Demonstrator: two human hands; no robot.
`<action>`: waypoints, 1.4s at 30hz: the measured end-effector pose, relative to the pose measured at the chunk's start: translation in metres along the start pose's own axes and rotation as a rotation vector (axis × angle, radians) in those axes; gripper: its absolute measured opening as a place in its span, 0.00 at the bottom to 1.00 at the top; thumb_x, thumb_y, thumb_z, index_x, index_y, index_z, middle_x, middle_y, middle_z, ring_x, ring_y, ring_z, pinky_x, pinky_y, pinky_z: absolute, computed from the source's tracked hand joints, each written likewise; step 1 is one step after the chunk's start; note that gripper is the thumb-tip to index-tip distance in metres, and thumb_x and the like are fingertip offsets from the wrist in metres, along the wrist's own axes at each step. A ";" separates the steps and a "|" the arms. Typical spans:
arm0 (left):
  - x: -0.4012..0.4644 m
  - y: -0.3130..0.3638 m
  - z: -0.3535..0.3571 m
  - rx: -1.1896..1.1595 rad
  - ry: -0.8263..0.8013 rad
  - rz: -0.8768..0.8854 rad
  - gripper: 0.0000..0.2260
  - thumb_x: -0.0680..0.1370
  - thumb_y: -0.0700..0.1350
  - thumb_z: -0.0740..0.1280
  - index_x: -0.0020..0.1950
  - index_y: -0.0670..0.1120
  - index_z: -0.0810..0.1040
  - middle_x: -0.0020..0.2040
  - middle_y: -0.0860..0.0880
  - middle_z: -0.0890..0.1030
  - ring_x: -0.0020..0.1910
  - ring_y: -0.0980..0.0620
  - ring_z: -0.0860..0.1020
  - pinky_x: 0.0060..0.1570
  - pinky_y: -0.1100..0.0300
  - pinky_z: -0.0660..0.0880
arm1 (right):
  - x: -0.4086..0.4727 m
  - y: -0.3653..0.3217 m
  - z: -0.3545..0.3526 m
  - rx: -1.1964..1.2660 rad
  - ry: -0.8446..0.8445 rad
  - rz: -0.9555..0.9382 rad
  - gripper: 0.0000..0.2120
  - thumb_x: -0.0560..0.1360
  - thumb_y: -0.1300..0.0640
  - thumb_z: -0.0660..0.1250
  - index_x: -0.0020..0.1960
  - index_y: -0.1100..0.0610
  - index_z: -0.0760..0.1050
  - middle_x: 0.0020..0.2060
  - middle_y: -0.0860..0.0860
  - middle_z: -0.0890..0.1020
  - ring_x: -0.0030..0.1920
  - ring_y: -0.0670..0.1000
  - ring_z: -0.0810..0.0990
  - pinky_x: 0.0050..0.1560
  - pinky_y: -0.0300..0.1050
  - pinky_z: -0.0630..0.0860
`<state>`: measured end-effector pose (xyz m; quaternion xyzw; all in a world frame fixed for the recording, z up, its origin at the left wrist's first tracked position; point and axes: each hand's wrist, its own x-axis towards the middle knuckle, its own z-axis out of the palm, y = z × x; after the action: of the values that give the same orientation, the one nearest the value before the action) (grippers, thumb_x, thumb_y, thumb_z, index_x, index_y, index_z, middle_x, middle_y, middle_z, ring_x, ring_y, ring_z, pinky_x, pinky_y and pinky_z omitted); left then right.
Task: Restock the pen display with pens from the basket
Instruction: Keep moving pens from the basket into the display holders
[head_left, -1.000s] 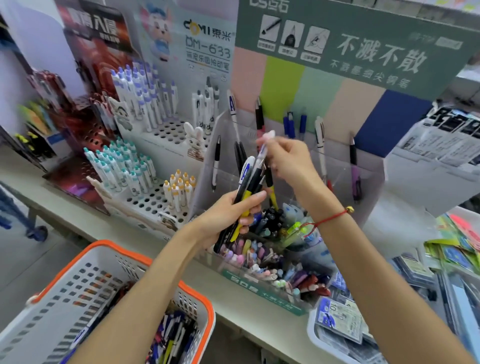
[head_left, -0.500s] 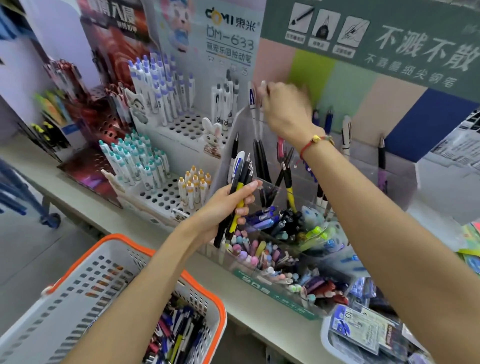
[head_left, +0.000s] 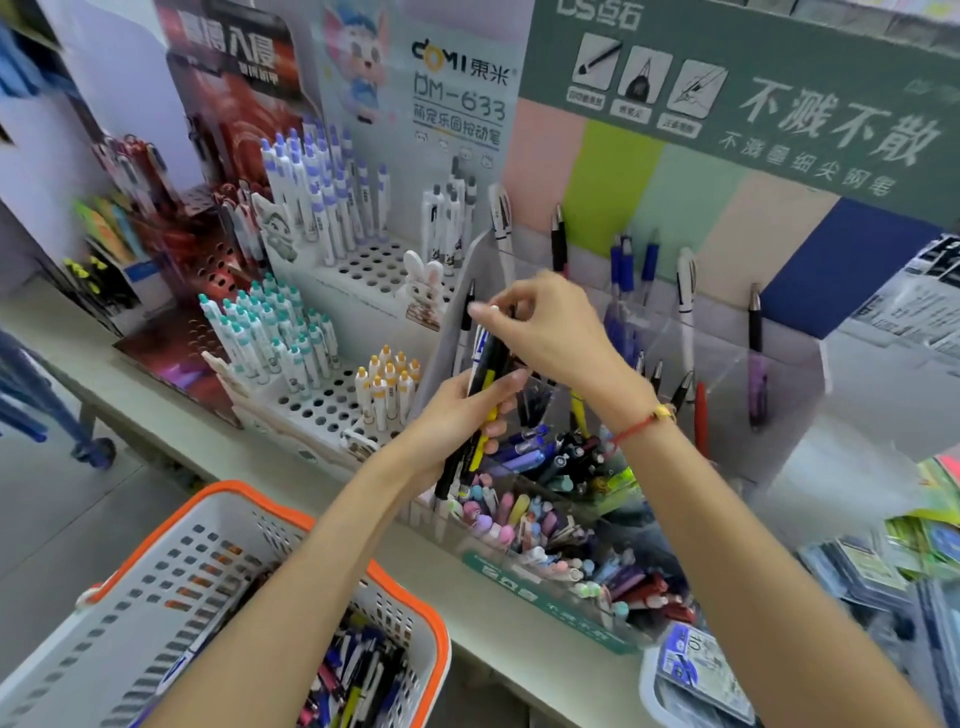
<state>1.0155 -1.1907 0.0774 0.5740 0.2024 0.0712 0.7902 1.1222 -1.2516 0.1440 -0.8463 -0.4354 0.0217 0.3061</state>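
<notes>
Meanwhile the right hand (head_left: 550, 332), half a second earlier up at the far row of the pen display (head_left: 779, 374), had dropped back to the bundle of pens (head_left: 480, 410), fingertips pinching one pen's top. The left hand (head_left: 457, 421) gripped that bundle, fingers curled round it, right of the basket (head_left: 405, 597).

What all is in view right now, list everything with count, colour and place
basket: one, white with orange rim, bottom left, loose mixed pens inside
bundle of pens: several, black, yellow, one white-blue, centre
clear pen display: one, a few upright pens, centre right
front bins: many pastel and dark pens, lower centre
white peg racks: blue-, teal- and orange-capped pens, left
red display: one, far left
green sign: one, top right
left hand: grips the bundle
right hand: pinches at the bundle's top
</notes>
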 end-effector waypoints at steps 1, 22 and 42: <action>0.000 0.001 0.004 0.024 -0.014 0.003 0.07 0.81 0.46 0.64 0.46 0.45 0.70 0.32 0.52 0.68 0.25 0.57 0.65 0.25 0.65 0.64 | -0.006 0.006 -0.002 0.045 -0.003 0.027 0.13 0.77 0.47 0.68 0.50 0.55 0.83 0.34 0.39 0.71 0.36 0.38 0.70 0.36 0.35 0.65; 0.019 -0.007 0.066 0.100 -0.282 -0.121 0.08 0.82 0.47 0.59 0.57 0.47 0.76 0.30 0.55 0.67 0.23 0.60 0.62 0.21 0.68 0.61 | -0.064 0.087 -0.108 0.532 1.348 0.013 0.06 0.76 0.59 0.70 0.49 0.61 0.82 0.39 0.49 0.83 0.39 0.40 0.81 0.43 0.37 0.78; 0.014 -0.009 0.072 -0.412 -0.224 -0.155 0.06 0.82 0.42 0.54 0.54 0.42 0.69 0.32 0.51 0.68 0.21 0.59 0.63 0.19 0.69 0.58 | -0.048 0.079 -0.071 -0.120 0.624 0.100 0.13 0.77 0.46 0.67 0.55 0.55 0.77 0.48 0.50 0.77 0.44 0.48 0.76 0.38 0.39 0.71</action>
<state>1.0560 -1.2524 0.0841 0.3880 0.1382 -0.0142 0.9111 1.1714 -1.3573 0.1482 -0.8491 -0.2788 -0.2497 0.3728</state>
